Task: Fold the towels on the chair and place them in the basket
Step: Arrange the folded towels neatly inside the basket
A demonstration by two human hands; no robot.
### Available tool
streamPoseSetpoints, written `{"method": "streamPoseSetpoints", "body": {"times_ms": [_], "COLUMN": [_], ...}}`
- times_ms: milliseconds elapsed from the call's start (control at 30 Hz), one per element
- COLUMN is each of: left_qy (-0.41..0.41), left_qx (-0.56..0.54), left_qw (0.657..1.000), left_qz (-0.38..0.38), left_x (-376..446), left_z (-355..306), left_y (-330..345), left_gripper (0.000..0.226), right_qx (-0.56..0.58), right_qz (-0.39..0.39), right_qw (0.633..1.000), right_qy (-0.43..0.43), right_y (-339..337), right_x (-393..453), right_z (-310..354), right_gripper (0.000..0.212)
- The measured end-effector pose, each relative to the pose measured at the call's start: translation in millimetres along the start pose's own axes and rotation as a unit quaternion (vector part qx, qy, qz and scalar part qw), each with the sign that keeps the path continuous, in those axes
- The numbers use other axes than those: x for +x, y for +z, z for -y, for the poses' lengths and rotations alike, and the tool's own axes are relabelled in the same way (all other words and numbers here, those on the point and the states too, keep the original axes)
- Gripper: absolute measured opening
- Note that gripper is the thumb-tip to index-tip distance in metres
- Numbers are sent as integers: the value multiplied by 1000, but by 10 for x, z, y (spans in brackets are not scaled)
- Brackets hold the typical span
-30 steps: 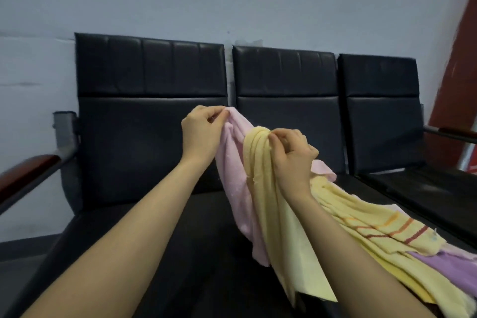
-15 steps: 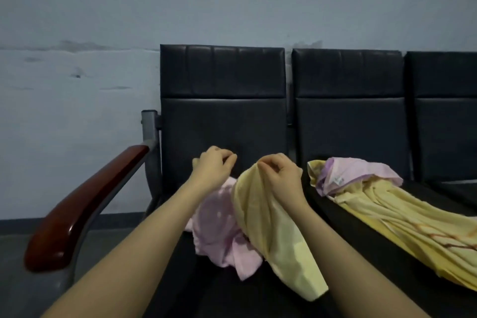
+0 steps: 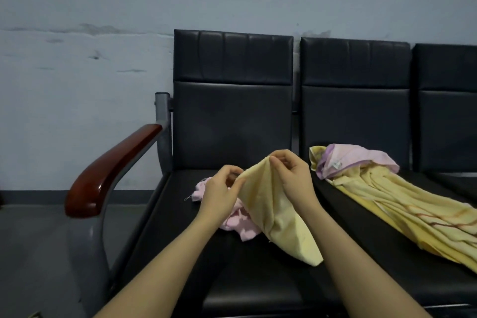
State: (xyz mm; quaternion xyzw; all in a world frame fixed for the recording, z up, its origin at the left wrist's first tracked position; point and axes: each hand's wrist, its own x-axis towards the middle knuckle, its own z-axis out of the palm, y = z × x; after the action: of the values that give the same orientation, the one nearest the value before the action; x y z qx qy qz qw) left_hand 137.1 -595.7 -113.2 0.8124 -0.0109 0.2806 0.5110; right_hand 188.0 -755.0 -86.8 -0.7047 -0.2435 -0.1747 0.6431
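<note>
My left hand [image 3: 221, 190] and right hand [image 3: 293, 175] pinch the yellow towel's [image 3: 277, 217] top edge | it hangs from my fingers toward me and rightward, pale, creased, its lower end on the chair [image 3: 180, 214] | pink towel [image 3: 237, 224] crumpled beneath

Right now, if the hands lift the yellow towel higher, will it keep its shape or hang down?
Probably it hangs: the yellow towel already drapes in soft folds from both hands. It seems light, pinched by fingertips only. It likely will not slip.
</note>
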Motion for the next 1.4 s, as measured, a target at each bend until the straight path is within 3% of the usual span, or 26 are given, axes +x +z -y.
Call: {"method": "streamPoseSetpoints", "body": {"times_ms": [200,400,533,700,800,900,1033,1133,1267,1333,1400], "left_qy": [27,78,85,40,4,-26,-62,-52,-40,-7,40], "left_qx": [-81,-51,12,185,226,205,88,62,82,145,266], "left_qw": [995,991,988,977,971,976,992,996,996,988,958], "left_qz": [-48,-99,-129,-95,-80,-72,-66,-42,19,43,102], "left_x": [127,238,224,32,-85,-171,-231,-293,-390,-434,-479], "left_z": [-587,-1186,-1207,-729,-426,-191,-11,7,97,126,125], "left_y": [-156,-292,-359,-386,-405,-389,-284,-145,57,120,162], "left_gripper": [6,10,8,15,15,13,12,17,20,27,31], "right_qx": [13,12,9,-19,-47,-85,-153,-186,-226,-293,-360], "right_qz": [-59,-79,-47,18,43,75,89,116,161,205,245], "right_qw": [998,994,998,999,995,990,983,975,958,931,897], "right_qy": [-27,-71,-49,32,76,89,44,39,69,77,74], "right_y": [-146,-286,-246,-44,92,165,67,-106,-303,-345,-353], "right_x": [57,171,179,-48,-207,-342,-538,-737,-967,-1058,-1141], "right_z": [346,687,679,303,38,-167,-266,-305,-410,-432,-486], "right_gripper": [17,18,17,16,14,14,11,7,19,31,46]}}
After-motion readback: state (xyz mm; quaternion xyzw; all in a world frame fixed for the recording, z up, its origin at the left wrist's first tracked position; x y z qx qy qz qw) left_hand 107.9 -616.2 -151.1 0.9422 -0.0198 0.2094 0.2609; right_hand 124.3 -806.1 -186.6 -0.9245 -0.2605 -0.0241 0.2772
